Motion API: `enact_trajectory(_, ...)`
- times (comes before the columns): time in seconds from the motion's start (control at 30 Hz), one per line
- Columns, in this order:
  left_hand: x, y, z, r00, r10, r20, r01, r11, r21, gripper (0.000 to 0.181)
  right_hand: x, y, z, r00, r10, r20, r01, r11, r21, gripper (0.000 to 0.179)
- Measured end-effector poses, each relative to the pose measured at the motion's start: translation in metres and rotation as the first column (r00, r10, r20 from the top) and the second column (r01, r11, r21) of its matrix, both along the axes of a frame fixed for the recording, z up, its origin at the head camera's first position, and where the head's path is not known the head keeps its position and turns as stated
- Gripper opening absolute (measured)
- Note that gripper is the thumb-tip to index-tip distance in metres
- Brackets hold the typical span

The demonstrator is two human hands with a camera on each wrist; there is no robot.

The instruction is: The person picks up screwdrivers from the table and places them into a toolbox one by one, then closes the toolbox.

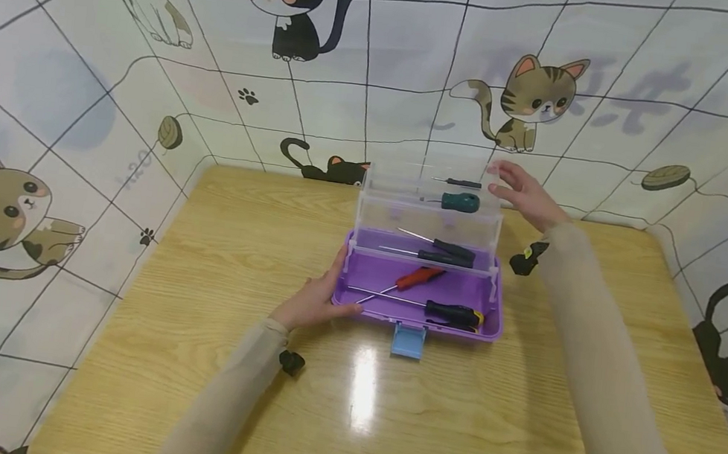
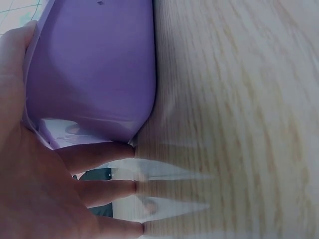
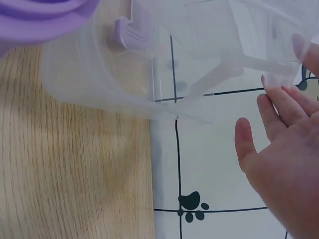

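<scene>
A purple toolbox [image 1: 336,302] stands opened out on the table, its clear tiers raised above the base. My left hand [image 1: 312,296] rests against the box's left front corner, thumb by the front rim and the other fingers fairly straight. My right hand [image 1: 529,197] pinches the right end of the upper clear tray [image 1: 376,182]; plastic partly blurs those fingertips. A green-handled screwdriver [image 1: 460,202] and a small black one [image 1: 463,184] lie up there. Two black screwdrivers [image 1: 454,250] lie in the lower tray. In the base are a red-handled screwdriver [image 1: 419,278] and a black-and-yellow one [image 1: 451,313].
A light blue latch [image 1: 408,341] hangs at the front of the box. The wooden table [image 1: 256,230] meets a cat-patterned wall covering [image 1: 411,52] close behind the raised trays. Small black devices [image 1: 291,362] are strapped at both wrists.
</scene>
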State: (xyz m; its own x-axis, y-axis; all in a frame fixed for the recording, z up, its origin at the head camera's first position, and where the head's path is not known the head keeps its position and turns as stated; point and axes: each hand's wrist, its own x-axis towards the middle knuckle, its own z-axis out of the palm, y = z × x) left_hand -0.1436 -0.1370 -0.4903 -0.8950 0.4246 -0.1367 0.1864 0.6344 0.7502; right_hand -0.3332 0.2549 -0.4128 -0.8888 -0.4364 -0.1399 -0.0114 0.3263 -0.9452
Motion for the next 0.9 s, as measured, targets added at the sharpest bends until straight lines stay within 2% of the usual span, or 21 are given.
enact_trajectory(0.3,0.002,0.001,0.002,1.0,0.005,-0.001,-0.005,1.0,0.006,0.118,0.003,0.001,0.004,1.0,0.03,-0.007,-0.03,0.999,0.012,0.073)
enact_trajectory(0.47,0.001,0.001,0.001,1.0,0.005,-0.008,-0.005,1.0,0.006,0.118,0.006,0.001,0.007,1.0,0.022,-0.016,-0.022,1.0,0.007,0.073)
enact_trajectory(0.63,0.002,0.002,0.003,1.0,0.0,-0.006,0.0,1.0,0.01,0.117,0.013,0.002,0.009,0.999,0.016,-0.043,-0.015,1.0,0.026,0.072)
enact_trajectory(0.9,0.004,0.003,0.004,1.0,0.01,-0.016,-0.01,1.0,0.013,0.116,0.031,0.0,0.014,0.997,-0.002,-0.074,0.001,1.0,-0.018,0.065)
